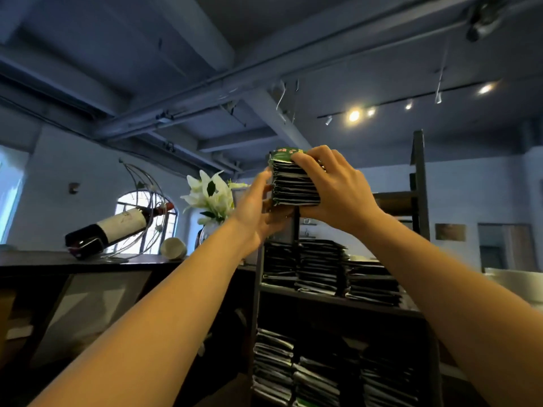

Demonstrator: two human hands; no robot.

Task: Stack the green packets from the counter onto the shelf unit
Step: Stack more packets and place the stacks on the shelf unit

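1. The right hand (332, 189) grips a stack of packets (293, 186), fingers curled over its top and right side, thumb underneath.
2. The left hand (254, 210) holds the same stack from the other side, its thumb up along the left edge and its fingers tucked under the bottom.
3. The stack is held in the air between both hands, above the shelf unit (420, 183). The top packet is green with some pale print (too blurred to read).
4. On the upper shelf below the hands lie three piles of packets (317, 268), side by side. More piles (317, 374) fill the shelf under that.
5. To the left, on the dark table (58, 261), a wine bottle (117, 227) lies tilted in a wire holder (147, 186). Its white label cannot be read.
6. White lilies (210, 195) stand just behind the left hand, and a pale cup (173, 248) lies on its side near the bottle.
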